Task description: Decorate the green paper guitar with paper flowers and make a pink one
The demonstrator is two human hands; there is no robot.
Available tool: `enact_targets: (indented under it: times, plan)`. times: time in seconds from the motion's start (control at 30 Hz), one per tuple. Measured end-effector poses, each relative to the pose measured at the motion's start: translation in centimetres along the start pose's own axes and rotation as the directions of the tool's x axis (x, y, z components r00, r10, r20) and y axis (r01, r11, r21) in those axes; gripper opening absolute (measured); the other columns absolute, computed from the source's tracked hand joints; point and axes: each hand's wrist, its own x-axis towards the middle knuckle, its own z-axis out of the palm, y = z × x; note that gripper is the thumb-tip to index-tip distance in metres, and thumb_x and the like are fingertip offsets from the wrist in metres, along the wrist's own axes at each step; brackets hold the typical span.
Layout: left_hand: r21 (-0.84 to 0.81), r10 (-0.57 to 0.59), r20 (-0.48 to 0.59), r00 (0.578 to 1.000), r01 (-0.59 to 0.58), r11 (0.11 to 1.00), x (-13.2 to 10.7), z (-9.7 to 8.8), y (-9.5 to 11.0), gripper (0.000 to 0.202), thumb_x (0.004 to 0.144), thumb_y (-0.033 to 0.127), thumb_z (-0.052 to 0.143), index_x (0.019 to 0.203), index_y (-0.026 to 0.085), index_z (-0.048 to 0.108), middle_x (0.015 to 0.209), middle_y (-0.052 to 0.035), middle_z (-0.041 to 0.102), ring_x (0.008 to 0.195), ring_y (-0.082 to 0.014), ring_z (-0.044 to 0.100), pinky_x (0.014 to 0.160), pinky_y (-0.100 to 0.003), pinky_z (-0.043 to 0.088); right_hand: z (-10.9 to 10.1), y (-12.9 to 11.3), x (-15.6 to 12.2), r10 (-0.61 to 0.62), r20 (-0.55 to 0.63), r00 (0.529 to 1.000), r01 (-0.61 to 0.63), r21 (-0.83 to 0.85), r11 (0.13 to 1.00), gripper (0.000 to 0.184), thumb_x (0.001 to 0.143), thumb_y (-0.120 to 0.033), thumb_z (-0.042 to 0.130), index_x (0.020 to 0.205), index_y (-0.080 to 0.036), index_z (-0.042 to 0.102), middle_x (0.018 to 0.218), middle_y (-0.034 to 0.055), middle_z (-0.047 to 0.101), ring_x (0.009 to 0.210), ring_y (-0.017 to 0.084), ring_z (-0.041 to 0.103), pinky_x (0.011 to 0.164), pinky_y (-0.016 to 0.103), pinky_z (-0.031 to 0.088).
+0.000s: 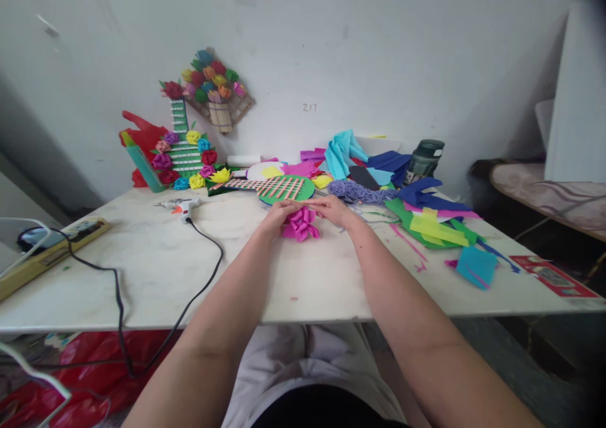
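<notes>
Both my hands meet over the middle of the white table point(156, 276), pinching a magenta paper flower point(300, 225). My left hand point(278, 214) grips its left side with the fingers curled. My right hand point(335, 209) holds the right side, fingers closed on the petals. The flower rests just above the table top. Behind it lies a green disc with woven pink and white strips point(285, 189).
A glue gun point(182, 208) lies left of my hands, its black cord point(203, 283) trailing over the front edge. Coloured paper scraps point(433, 226) cover the right side. Paper-flower crafts point(187, 156) stand by the wall, a dark bottle point(423, 161) at the back.
</notes>
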Motion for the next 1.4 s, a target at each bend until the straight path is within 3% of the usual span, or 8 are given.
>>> enact_targets:
  times: [0.3, 0.6, 0.97, 1.4]
  plan:
    - [-0.038, 0.004, 0.023, 1.0, -0.003, 0.999, 0.0, 0.1, -0.2, 0.029, 0.059, 0.036, 0.077, 0.059, 0.013, 0.059, 0.047, 0.0006, 0.05, 0.042, -0.0086, 0.045, 0.043, -0.023, 0.034, 0.3, 1.2, 0.5, -0.037, -0.014, 0.999, 0.036, -0.057, 0.998, 0.036, 0.076, -0.032, 0.055, 0.102, -0.013, 0.07, 0.049, -0.0042, 0.046, 0.049, 0.008, 0.036, 0.05, 0.022, 0.035]
    - [-0.054, -0.004, 0.017, 1.0, 0.004, 0.999, 0.2, -0.2, -0.2, 0.025, 0.056, 0.029, 0.077, 0.058, 0.011, 0.059, 0.047, 0.0005, 0.052, 0.042, -0.0078, 0.044, 0.043, -0.022, 0.032, 0.2, 1.7, 0.7, -0.049, 0.0, 0.999, 0.048, -0.161, 0.986, 0.034, 0.079, -0.029, 0.053, 0.105, -0.014, 0.07, 0.054, -0.0016, 0.051, 0.051, 0.008, 0.039, 0.052, 0.022, 0.036]
    - [-0.043, 0.009, 0.039, 0.999, -0.008, 0.999, -0.1, -0.2, 0.1, 0.027, 0.056, 0.026, 0.075, 0.051, 0.012, 0.053, 0.043, 0.0032, 0.045, 0.038, -0.0058, 0.037, 0.04, -0.022, 0.025, 0.1, 1.4, 0.7, -0.07, 0.04, 0.997, 0.076, -0.178, 0.981, 0.034, 0.081, -0.027, 0.052, 0.108, -0.014, 0.068, 0.052, -0.0032, 0.047, 0.051, 0.008, 0.038, 0.053, 0.021, 0.035]
    - [0.023, 0.029, 0.023, 0.999, -0.03, 0.999, -0.1, -0.4, 0.4, 0.02, 0.055, 0.025, 0.073, 0.054, 0.012, 0.058, 0.043, 0.0024, 0.048, 0.038, -0.0059, 0.038, 0.04, -0.021, 0.025, 0.2, 1.1, 0.6, -0.03, 0.056, 0.998, 0.039, -0.164, 0.986, 0.037, 0.081, -0.03, 0.051, 0.11, -0.012, 0.067, 0.052, -0.004, 0.043, 0.051, 0.008, 0.035, 0.052, 0.021, 0.032]
